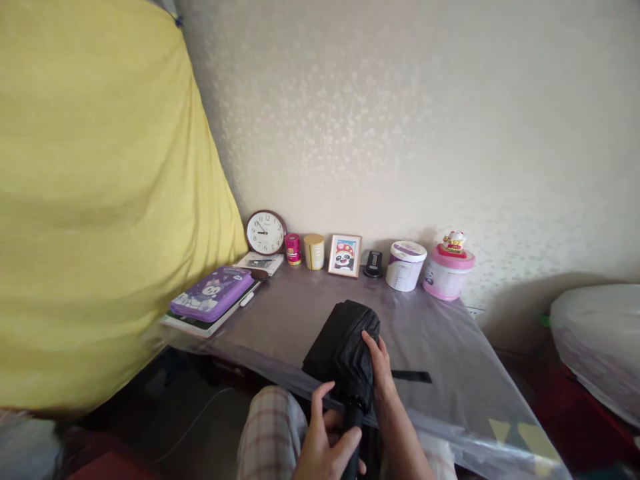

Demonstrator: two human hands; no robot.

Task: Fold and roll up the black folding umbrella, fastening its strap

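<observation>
A folded black umbrella (340, 347) is in both my hands over the near edge of the table, its canopy loosely gathered and pointing away from me. My left hand (325, 443) is closed around the dark handle (353, 427) at the bottom, with the index finger raised off it. On the canopy's right side my right hand (381, 367) grips the fabric, thumb on top; its other fingers are partly hidden. A black strap (413, 377) sticks out to the right beyond my right wrist, above the tabletop.
A plastic-covered table (440, 353) stands against the wall. Along its back are a clock (266, 232), tins, a framed panda picture (345, 255), a white tub (406, 267) and a pink tub (449, 273). A purple case (213, 293) lies left, by a yellow curtain (110, 200).
</observation>
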